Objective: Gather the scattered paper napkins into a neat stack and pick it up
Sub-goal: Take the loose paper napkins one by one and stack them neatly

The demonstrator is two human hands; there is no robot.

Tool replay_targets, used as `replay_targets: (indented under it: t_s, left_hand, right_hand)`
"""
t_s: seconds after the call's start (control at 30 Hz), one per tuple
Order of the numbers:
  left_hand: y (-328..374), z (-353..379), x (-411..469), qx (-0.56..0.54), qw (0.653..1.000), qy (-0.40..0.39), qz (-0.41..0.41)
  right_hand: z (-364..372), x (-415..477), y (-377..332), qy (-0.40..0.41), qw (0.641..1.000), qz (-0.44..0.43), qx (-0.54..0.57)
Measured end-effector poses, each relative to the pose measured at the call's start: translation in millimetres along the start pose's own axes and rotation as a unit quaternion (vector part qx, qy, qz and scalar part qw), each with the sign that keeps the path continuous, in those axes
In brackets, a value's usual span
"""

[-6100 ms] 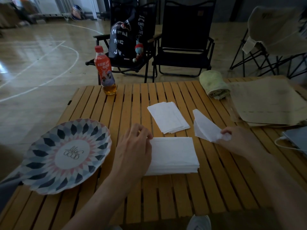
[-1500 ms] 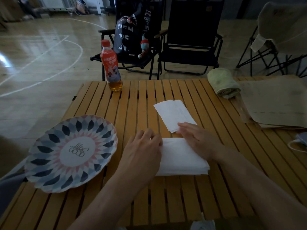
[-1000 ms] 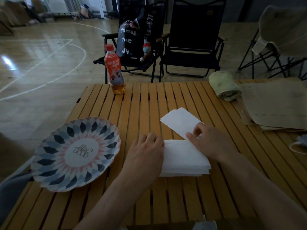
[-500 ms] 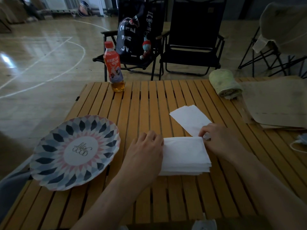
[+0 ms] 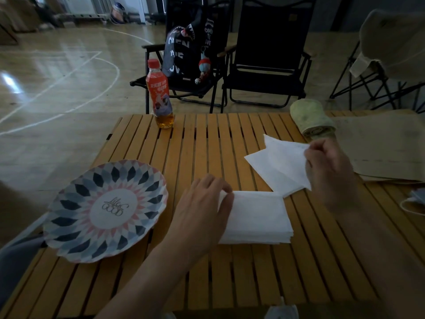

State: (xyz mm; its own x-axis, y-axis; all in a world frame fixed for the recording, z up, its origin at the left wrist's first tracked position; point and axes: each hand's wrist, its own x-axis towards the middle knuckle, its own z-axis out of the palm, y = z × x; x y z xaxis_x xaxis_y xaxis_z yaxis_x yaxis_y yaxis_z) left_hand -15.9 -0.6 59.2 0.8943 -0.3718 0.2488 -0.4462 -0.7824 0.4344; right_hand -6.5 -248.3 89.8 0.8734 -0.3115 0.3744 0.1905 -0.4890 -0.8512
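Raised just now, the loose napkins (image 5: 277,168) hang pinched in the right hand (image 5: 328,171) at two o'clock of the stack (image 5: 255,217), steadied by the flat left hand (image 5: 202,212); adding them looks next.

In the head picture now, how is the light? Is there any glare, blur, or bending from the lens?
Head view: dim overall, the napkin stack brightest on the table; a glare patch on the floor at far left; the right hand and its lifted napkin look slightly smeared, the plate is sharp; the slats fan outward, likely the wide-angle lens.
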Motion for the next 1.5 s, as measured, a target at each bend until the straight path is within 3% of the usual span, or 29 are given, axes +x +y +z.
replay_targets:
  t_s: [0.13,0.2,0.27,0.33,0.37,0.43,0.53,0.6,0.67,0.73,0.8,0.93,1.13,1.23,1.37,1.5]
  left_hand:
    - [7,-9,5,-0.151,0.984,0.081,-0.053]
    - [10,-17,7,-0.270,0.954,0.085,-0.099]
    - [16,-26,6,-0.453,0.877,0.033,-0.160]
    - [19,-33,4,-0.566,0.794,-0.036,-0.219]
    - [19,-35,4,-0.592,0.767,-0.064,-0.239]
    - [21,-36,3,-0.603,0.748,-0.079,-0.266]
    - [22,-31,2,-0.575,0.764,-0.031,-0.291]
    - [18,-27,4,-0.532,0.794,-0.007,-0.294]
    - [13,-23,5,-0.446,0.848,-0.010,-0.285]
    - [4,-16,5,-0.266,0.934,-0.034,-0.237]
    - [-3,-7,3,-0.078,0.979,-0.047,-0.182]
    - [-8,7,1,0.080,0.984,-0.065,-0.144]
    - [-11,7,4,0.109,0.982,-0.075,-0.135]
    - [-9,0,3,0.127,0.982,-0.037,-0.136]
    - [-5,-2,3,0.179,0.983,0.043,0.007]
    - [-2,5,1,0.158,0.986,0.011,0.059]
  right_hand:
    - [-6,-15,-32,-0.066,0.988,0.052,0.132]
    - [-10,-24,-39,-0.113,0.954,0.118,0.251]
    - [-13,-30,-44,-0.149,0.901,0.191,0.359]
    - [-14,-33,-44,-0.159,0.882,0.222,0.383]
    - [-14,-33,-44,-0.157,0.880,0.233,0.383]
    - [-11,-31,-40,-0.153,0.877,0.260,0.375]
    - [-5,-30,-31,-0.170,0.852,0.337,0.363]
    - [-3,-31,-23,-0.216,0.858,0.342,0.318]
    - [-1,-34,-18,-0.239,0.900,0.303,0.202]
    - [2,-38,-12,-0.229,0.945,0.233,0.032]
    - [6,-42,-6,-0.211,0.955,0.167,-0.121]
    - [14,-47,-1,-0.216,0.940,0.134,-0.226]
    - [17,-49,4,-0.218,0.930,0.122,-0.269]
    - [15,-50,9,-0.208,0.918,0.104,-0.321]
    - [9,-35,23,-0.139,0.930,0.046,-0.338]
    - [8,-15,45,-0.147,0.926,0.006,-0.348]
